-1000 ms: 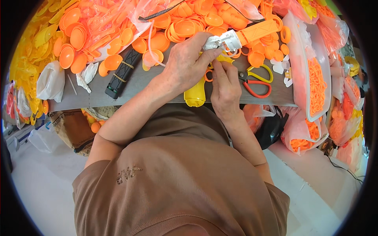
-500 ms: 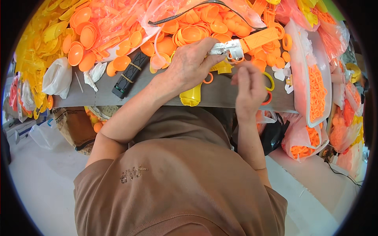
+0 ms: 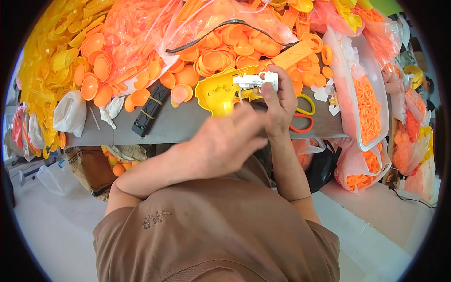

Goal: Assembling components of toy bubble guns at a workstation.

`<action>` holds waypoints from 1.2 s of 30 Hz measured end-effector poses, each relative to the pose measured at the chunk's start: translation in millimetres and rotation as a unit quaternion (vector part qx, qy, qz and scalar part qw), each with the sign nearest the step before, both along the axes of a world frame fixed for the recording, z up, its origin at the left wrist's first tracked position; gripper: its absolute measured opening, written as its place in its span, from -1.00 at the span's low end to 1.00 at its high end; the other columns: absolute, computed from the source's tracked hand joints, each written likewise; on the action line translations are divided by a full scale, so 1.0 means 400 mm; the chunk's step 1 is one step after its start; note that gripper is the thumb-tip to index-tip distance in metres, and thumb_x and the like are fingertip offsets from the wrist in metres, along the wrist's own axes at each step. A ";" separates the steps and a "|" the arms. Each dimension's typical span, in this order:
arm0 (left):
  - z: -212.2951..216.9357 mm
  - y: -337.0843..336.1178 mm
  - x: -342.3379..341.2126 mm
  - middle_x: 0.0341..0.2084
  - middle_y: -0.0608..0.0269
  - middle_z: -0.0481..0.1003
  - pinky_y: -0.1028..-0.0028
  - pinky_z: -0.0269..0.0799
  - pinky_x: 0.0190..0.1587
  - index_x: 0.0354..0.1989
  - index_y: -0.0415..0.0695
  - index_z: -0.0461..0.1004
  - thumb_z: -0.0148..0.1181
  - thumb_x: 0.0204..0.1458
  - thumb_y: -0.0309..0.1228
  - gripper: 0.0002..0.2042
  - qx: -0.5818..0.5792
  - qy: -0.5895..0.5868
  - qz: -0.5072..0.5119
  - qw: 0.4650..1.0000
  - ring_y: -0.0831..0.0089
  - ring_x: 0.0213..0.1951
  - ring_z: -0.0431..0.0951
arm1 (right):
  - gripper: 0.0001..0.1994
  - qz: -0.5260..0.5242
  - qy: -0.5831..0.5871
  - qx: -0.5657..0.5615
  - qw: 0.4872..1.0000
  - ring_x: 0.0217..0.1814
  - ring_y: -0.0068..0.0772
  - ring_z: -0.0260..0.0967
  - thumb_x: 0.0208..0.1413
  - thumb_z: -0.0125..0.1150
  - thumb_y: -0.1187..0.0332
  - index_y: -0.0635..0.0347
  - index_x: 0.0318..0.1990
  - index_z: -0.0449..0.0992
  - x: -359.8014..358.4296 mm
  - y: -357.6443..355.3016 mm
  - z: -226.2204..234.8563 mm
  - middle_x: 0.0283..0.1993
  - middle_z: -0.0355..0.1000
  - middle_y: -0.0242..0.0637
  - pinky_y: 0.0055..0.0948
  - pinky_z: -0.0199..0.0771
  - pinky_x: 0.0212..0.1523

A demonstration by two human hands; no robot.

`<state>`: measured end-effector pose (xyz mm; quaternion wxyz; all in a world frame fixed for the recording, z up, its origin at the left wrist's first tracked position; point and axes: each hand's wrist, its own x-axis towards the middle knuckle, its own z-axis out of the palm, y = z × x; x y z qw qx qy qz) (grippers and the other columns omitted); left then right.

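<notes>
My right hand (image 3: pixel 281 101) grips a small white plastic mechanism (image 3: pixel 253 82) between thumb and fingers, above the front of the table. Just left of it, nearer my body, my left hand (image 3: pixel 225 136) is smeared by motion; whether its fingers hold anything cannot be made out. A yellow plastic half-shell (image 3: pixel 210 96) with moulded ribs lies under and left of the white mechanism, partly covered by it. Scissors (image 3: pixel 305 115) with a yellow and a red handle loop rest beside my right wrist, their blades hidden. Behind the right hand lies a long flat orange piece (image 3: pixel 292 55).
Orange spoon-like parts (image 3: pixel 213 61) and yellow parts (image 3: pixel 61 61) heap up along the back and left. A black bar (image 3: pixel 149 115) with rubber bands lies at left-centre, near a white bag (image 3: pixel 70 111). On the right stands a translucent bin (image 3: pixel 350 94) of orange rings.
The white mechanism has passed from my left hand to my right. My left hand has drawn back toward my body, uncovering the yellow half-shell. The view has shifted slightly.
</notes>
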<state>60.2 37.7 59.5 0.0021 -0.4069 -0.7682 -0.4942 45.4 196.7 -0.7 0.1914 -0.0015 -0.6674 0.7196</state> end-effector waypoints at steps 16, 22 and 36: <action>0.034 0.296 -0.331 -0.54 0.02 0.50 0.26 0.42 -0.39 -0.29 -0.32 0.26 0.22 -0.16 -0.27 -0.60 -0.284 0.166 0.017 0.944 0.18 -0.38 0.55 | -0.60 0.047 0.069 0.072 0.994 -0.03 -0.49 0.24 0.11 0.03 0.39 0.42 0.07 0.22 0.007 0.007 -0.027 -0.07 0.32 -0.26 -0.52 0.21 0.02; 0.068 0.287 -0.326 -0.49 0.03 0.48 0.29 0.43 -0.40 -0.15 -0.30 0.22 0.21 -0.21 -0.47 -0.57 -0.207 0.091 0.092 0.970 0.18 -0.40 0.53 | -0.61 0.010 0.079 0.061 0.995 -0.08 -0.51 0.29 0.13 0.03 0.39 0.40 0.08 0.24 0.007 0.010 -0.042 -0.12 0.35 -0.24 -0.54 0.28 -0.05; 0.000 -0.191 -0.123 -0.61 0.23 0.35 0.50 0.32 -0.49 -0.46 -0.23 0.33 0.35 -0.29 -0.53 -0.73 0.026 0.140 0.162 0.976 0.39 -0.55 0.39 | -0.73 0.006 -0.040 -0.145 0.989 -0.36 -0.61 0.35 0.18 0.00 0.34 0.32 -0.04 0.35 -0.026 0.003 -0.021 -0.30 0.40 -0.33 -0.58 0.44 -0.36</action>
